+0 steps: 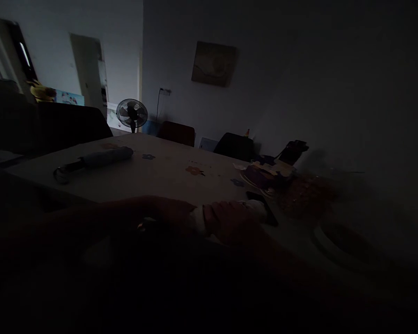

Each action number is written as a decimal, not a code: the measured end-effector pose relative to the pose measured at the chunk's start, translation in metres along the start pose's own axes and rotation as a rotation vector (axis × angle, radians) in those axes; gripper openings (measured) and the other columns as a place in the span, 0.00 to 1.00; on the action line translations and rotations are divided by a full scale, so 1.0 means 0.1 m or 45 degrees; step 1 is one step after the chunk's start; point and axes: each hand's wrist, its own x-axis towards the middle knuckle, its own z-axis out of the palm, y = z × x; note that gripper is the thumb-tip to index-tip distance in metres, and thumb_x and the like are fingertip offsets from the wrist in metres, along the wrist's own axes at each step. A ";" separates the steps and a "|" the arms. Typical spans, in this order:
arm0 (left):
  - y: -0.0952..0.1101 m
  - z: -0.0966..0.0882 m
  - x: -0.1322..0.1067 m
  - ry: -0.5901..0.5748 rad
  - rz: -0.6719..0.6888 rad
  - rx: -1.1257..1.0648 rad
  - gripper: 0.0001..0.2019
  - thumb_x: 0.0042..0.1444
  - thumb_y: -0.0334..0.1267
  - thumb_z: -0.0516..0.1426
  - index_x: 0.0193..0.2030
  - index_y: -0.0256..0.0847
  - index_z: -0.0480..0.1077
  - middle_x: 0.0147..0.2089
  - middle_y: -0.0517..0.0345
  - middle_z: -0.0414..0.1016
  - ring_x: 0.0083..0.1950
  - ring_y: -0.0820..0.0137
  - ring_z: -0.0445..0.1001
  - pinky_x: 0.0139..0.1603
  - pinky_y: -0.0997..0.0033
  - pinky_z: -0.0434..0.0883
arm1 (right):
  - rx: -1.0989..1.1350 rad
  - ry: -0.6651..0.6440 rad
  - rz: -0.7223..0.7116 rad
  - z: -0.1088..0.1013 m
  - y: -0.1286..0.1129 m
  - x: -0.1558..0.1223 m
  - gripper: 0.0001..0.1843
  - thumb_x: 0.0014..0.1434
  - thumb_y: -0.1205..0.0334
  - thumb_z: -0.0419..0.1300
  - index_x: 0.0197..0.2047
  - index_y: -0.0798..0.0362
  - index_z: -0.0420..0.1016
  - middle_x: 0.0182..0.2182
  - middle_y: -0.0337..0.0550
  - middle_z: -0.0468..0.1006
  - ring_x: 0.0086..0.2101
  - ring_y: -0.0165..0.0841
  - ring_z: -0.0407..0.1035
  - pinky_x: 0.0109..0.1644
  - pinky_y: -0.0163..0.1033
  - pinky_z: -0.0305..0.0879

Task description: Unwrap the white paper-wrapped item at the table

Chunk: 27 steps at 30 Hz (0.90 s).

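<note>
The room is very dark, so details of the hands are faint. At the near edge of the table, my right hand is closed, its fingers wrapped over a long white object whose rounded end sticks out to the right. My left hand meets it from the left, closed at the white object's other end. What kind of thing it is I cannot make out. Just behind the object's right end lies a dark flat phone-like slab, partly covered by it.
A folded umbrella with a wrist strap lies on the table's left. Cluttered items, a reddish-brown textured heap and a round pale rim are at right. Chairs and a standing fan stand beyond.
</note>
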 end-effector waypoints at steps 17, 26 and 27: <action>0.05 0.13 -0.22 0.146 0.116 0.232 0.18 0.52 0.39 0.55 0.50 0.37 0.68 0.47 0.52 0.73 0.42 0.69 0.71 0.41 0.71 0.66 | 0.667 -0.882 0.256 -0.27 0.12 0.35 0.15 0.52 0.65 0.59 0.44 0.59 0.70 0.35 0.50 0.75 0.31 0.36 0.69 0.29 0.38 0.55; 0.12 0.27 -0.24 0.253 0.264 0.975 0.15 0.57 0.37 0.51 0.52 0.42 0.63 0.43 0.50 0.73 0.37 0.68 0.71 0.34 0.72 0.63 | 1.809 -1.459 0.623 -0.27 0.42 0.30 0.23 0.47 0.45 0.63 0.42 0.53 0.75 0.38 0.43 0.78 0.36 0.35 0.71 0.36 0.35 0.64; 0.12 0.28 -0.25 0.267 0.300 0.999 0.16 0.57 0.37 0.51 0.53 0.42 0.61 0.44 0.50 0.73 0.38 0.68 0.71 0.34 0.72 0.62 | 1.846 -1.374 0.661 -0.24 0.42 0.26 0.23 0.50 0.46 0.61 0.44 0.52 0.75 0.41 0.43 0.77 0.39 0.35 0.71 0.39 0.36 0.64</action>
